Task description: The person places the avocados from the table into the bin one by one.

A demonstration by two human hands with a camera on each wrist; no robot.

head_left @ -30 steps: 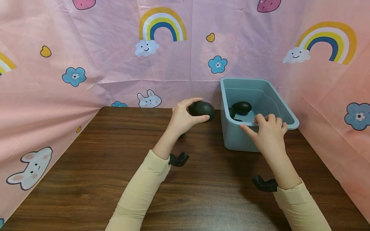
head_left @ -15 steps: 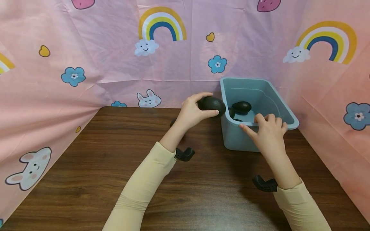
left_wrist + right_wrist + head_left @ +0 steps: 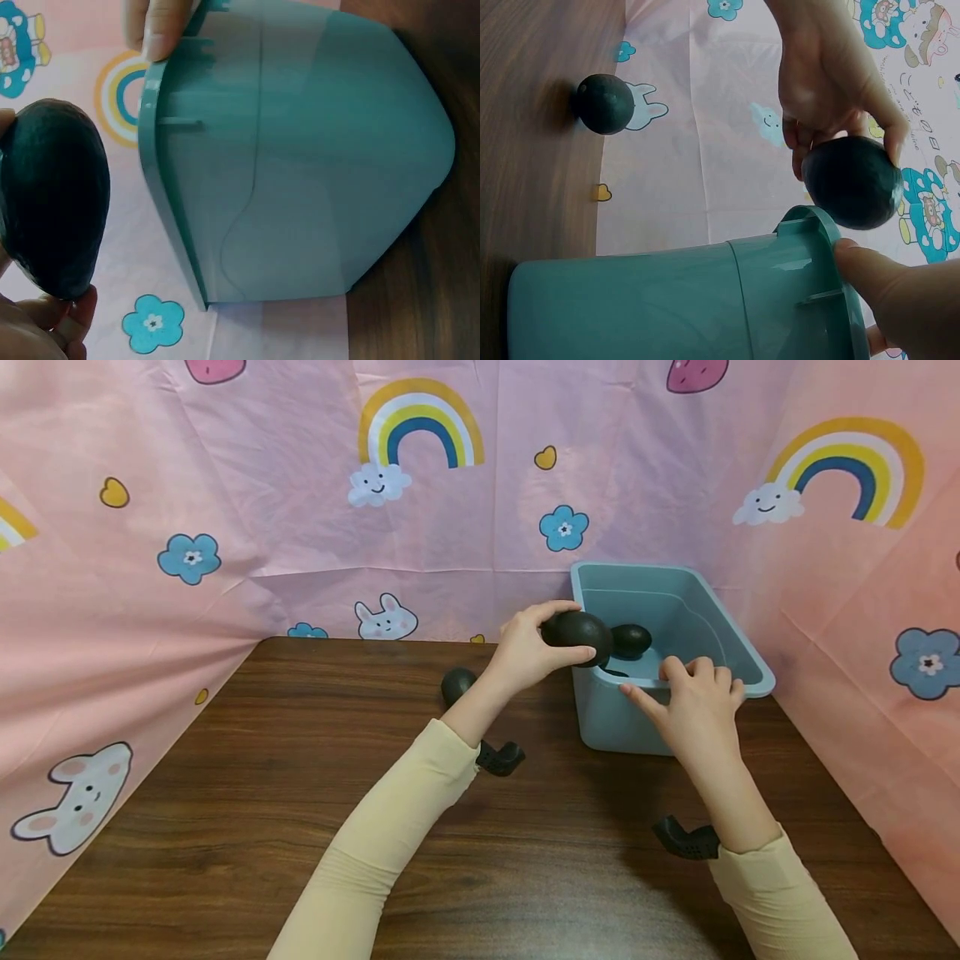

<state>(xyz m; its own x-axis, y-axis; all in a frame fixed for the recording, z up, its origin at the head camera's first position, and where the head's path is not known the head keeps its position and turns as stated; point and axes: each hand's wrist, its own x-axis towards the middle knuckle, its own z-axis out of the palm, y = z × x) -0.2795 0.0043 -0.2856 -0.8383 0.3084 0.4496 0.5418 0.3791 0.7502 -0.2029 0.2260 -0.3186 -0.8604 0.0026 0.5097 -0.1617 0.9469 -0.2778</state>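
A dark avocado (image 3: 577, 639) is pinched between the thumb and fingers of my left hand (image 3: 531, 652), above the left rim of the blue-green bin (image 3: 626, 718). Seen from the left wrist, that avocado (image 3: 56, 199) hangs apart from the bin wall (image 3: 300, 180). My right hand (image 3: 697, 718) grips the bin's front rim, thumb outside and fingers over the inner side. Inside the bin lies another avocado (image 3: 632, 642); a dark edge beside it is mostly hidden by the rim. One more avocado (image 3: 457, 685) rests on the table, partly behind my left forearm.
The brown wooden table (image 3: 262, 793) runs back to a pink printed cloth (image 3: 465, 527), which also hangs at both sides. A black wrist mount (image 3: 502, 758) sticks out from the left wrist, and another mount (image 3: 684, 839) from the right.
My left hand has carried its avocado rightward, from beside the bin to over its left rim. The avocado on the table shows more now. My right hand has stayed on the rim.
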